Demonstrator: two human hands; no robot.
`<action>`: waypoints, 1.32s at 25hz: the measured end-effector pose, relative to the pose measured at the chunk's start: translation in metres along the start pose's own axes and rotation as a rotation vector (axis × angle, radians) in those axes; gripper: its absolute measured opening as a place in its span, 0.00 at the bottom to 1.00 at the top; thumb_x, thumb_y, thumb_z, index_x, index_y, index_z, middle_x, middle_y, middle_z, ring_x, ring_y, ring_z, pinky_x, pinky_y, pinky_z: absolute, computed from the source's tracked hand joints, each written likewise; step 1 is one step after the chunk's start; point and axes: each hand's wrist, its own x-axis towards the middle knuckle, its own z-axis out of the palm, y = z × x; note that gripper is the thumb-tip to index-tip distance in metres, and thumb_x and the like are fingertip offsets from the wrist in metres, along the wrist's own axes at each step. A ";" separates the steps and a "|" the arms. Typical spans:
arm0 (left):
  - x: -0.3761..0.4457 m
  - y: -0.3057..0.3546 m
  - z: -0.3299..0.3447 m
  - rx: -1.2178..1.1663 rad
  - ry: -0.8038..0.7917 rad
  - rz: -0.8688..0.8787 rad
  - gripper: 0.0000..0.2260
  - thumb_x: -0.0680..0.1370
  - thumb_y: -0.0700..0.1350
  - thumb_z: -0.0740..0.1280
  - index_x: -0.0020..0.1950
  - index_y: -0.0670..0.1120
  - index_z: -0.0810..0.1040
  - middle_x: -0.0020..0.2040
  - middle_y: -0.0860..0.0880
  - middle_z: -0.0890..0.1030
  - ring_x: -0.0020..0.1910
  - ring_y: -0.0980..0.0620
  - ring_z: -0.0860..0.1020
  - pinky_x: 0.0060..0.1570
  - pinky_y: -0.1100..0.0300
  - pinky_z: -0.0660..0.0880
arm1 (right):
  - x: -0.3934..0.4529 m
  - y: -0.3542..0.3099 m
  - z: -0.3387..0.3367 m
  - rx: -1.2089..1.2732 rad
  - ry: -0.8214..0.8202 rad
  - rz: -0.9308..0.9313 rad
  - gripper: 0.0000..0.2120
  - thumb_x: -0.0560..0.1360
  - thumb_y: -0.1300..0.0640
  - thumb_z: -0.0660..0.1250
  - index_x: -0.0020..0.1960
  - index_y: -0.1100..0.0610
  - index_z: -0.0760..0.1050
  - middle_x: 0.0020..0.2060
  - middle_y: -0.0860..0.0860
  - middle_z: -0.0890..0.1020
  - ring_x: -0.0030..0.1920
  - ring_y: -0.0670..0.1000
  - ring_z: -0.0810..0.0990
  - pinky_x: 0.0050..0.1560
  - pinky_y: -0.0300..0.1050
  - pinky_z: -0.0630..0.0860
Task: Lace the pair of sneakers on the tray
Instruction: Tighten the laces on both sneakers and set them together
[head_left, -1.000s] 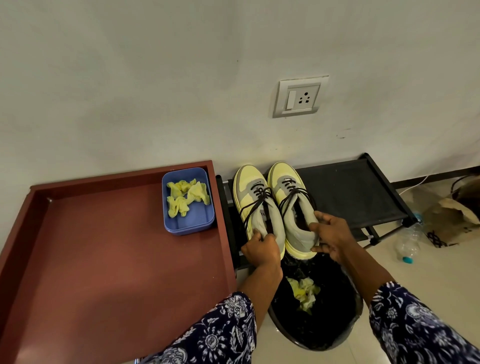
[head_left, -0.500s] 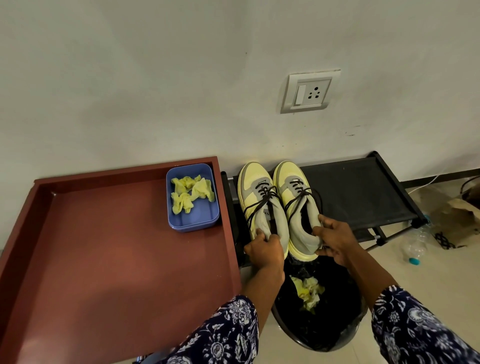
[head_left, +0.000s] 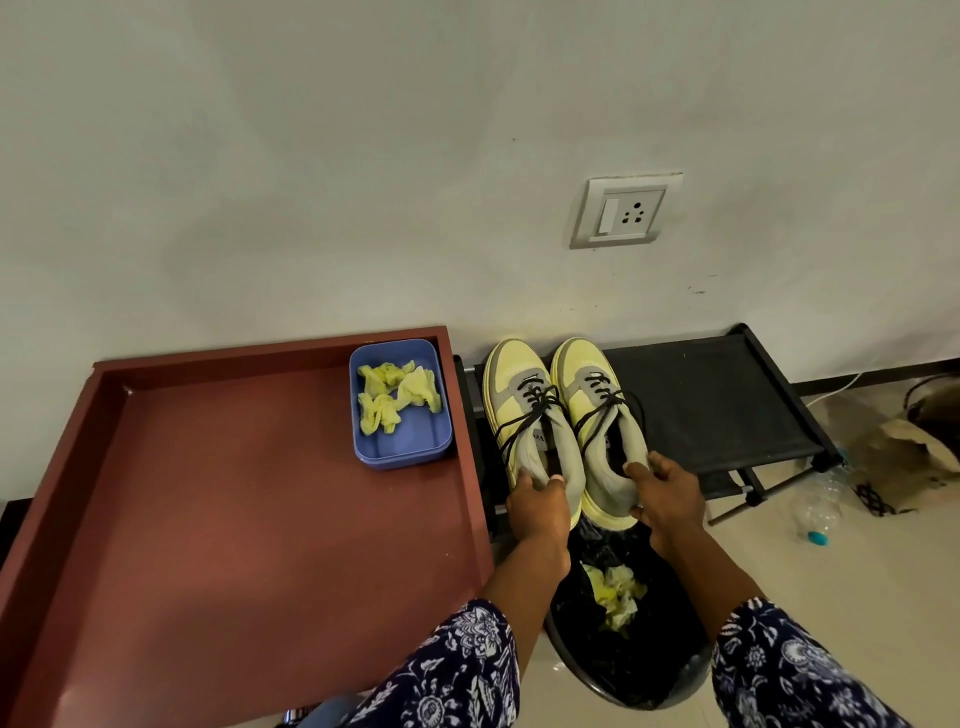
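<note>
Head view: hands (head_left: 537, 506) (head_left: 667, 496) apart, each apparently gripping a sneaker (head_left: 524, 410) (head_left: 597, 400) heel.

Matt suede-like cloth on the sneakers (head_left: 566, 415); smooth blue plastic box (head_left: 400, 447); matt reddish tray (head_left: 208, 493), perhaps painted wood; black fabric rack (head_left: 711, 395); glossy floor tiles (head_left: 857, 582).

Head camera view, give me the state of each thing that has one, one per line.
Left sneaker: laced, on the rack, heel gripped by the left hand.
Right sneaker: laced, heel gripped by the right hand.
Tray: holds only a blue box.
Bin: open, crumpled paper inside.
</note>
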 end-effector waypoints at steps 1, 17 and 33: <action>-0.004 0.002 -0.003 -0.014 -0.027 -0.013 0.19 0.77 0.42 0.62 0.69 0.47 0.69 0.65 0.45 0.74 0.62 0.45 0.72 0.62 0.54 0.69 | -0.002 0.000 0.002 -0.004 0.003 -0.009 0.27 0.71 0.53 0.71 0.68 0.56 0.69 0.62 0.54 0.77 0.58 0.57 0.77 0.58 0.59 0.76; -0.010 0.077 -0.107 0.078 0.279 0.374 0.18 0.78 0.38 0.60 0.68 0.39 0.69 0.68 0.42 0.71 0.67 0.45 0.69 0.64 0.57 0.65 | -0.121 -0.071 0.118 -0.302 0.012 -0.435 0.22 0.74 0.61 0.63 0.67 0.61 0.68 0.68 0.61 0.64 0.68 0.61 0.64 0.65 0.48 0.63; 0.062 0.059 -0.185 -0.090 0.356 0.126 0.17 0.76 0.38 0.64 0.65 0.41 0.73 0.62 0.43 0.78 0.59 0.45 0.77 0.61 0.52 0.73 | -0.145 -0.017 0.188 -0.681 -0.223 -0.652 0.16 0.75 0.60 0.60 0.59 0.66 0.73 0.63 0.61 0.68 0.62 0.59 0.69 0.55 0.41 0.66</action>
